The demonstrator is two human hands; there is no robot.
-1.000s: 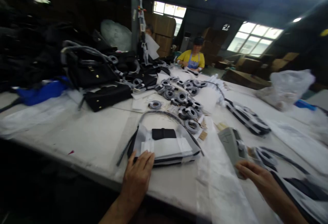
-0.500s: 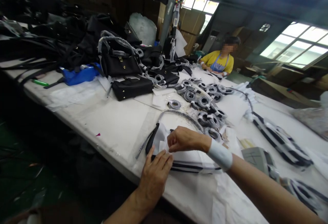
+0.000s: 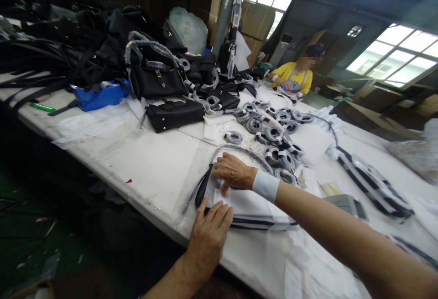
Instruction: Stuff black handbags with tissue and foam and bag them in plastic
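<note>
A black handbag wrapped in white sheet material lies on its side at the table's near edge. Its plastic-wrapped handle arches away behind it. My left hand rests flat on the bag's near edge, fingers stretched out. Over the bag's far left part is my right hand, with a white band round the wrist. Its fingers bend loosely and stand apart from the thumb, which is blurred. I make out nothing between them. Below it a small white piece lies on the wrapping.
Rolled, plastic-wrapped straps are heaped beyond the bag. Black handbags pile up at the back left, near a blue pouch and a green pen. A wrapped bag lies right. A person in yellow works across the table.
My right hand has moved a little up and left over the bag, and its closed fingers have loosened. The left hand stays on the bag's near edge.
</note>
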